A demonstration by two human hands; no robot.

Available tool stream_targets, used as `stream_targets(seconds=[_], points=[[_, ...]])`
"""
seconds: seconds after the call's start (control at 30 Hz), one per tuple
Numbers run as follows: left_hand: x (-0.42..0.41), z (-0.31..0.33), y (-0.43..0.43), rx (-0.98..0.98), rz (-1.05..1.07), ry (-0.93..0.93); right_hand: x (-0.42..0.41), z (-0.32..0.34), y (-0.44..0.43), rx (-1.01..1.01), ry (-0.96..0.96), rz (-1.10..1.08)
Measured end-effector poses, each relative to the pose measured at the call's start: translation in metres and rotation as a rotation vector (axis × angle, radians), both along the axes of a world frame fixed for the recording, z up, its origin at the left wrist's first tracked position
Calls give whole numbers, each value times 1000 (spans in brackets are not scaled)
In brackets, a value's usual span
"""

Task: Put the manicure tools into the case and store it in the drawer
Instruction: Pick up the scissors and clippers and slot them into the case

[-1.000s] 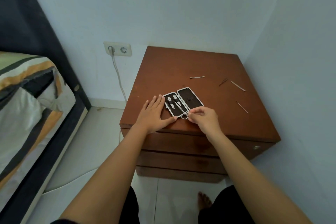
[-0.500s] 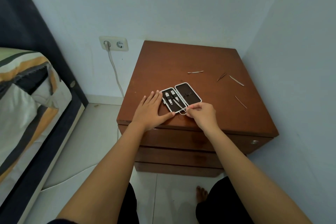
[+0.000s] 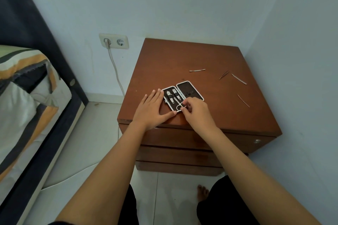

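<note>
An open manicure case (image 3: 190,89), dark inside with a white rim, lies near the front of the brown nightstand (image 3: 164,64). Two clippers (image 3: 172,95) sit in its left half. My left hand (image 3: 151,109) lies flat on the top, fingers spread, touching the case's left edge. My right hand (image 3: 197,111) pinches the ring handles of small scissors (image 3: 180,107) at the case's near end. Several thin metal tools lie loose on the top: one (image 3: 197,70) behind the case, two (image 3: 238,78) at back right, one (image 3: 243,100) at right.
The nightstand has stacked drawers (image 3: 182,140) below its top, all closed, with a metal knob (image 3: 257,141) at the right. A wall socket (image 3: 113,41) with a plugged cable is at left. A bed (image 3: 27,97) stands further left. A wall runs close on the right.
The camera view shifted slightly. My right hand stays at the case's near end, working the scissors; my left hand has hardly moved.
</note>
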State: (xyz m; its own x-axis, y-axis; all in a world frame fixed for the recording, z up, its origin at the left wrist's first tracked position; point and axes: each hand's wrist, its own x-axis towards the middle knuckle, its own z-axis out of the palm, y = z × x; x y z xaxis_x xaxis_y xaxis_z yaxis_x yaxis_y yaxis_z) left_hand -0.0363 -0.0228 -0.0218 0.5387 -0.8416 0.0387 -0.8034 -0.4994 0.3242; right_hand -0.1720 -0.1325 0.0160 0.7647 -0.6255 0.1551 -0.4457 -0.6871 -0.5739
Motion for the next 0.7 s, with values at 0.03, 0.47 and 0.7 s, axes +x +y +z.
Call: stream_targets(seconds=[0.03,0.47,0.7], points=[[0,0,0,1,-1,-2,-1,-2,1,-65,22,24],[1,-2,1,14,-11,-19,-15,-16,-5,-280,-17,229],[3,-3,0,29,-17,-29,-6,-15,-12,-219,20,263]])
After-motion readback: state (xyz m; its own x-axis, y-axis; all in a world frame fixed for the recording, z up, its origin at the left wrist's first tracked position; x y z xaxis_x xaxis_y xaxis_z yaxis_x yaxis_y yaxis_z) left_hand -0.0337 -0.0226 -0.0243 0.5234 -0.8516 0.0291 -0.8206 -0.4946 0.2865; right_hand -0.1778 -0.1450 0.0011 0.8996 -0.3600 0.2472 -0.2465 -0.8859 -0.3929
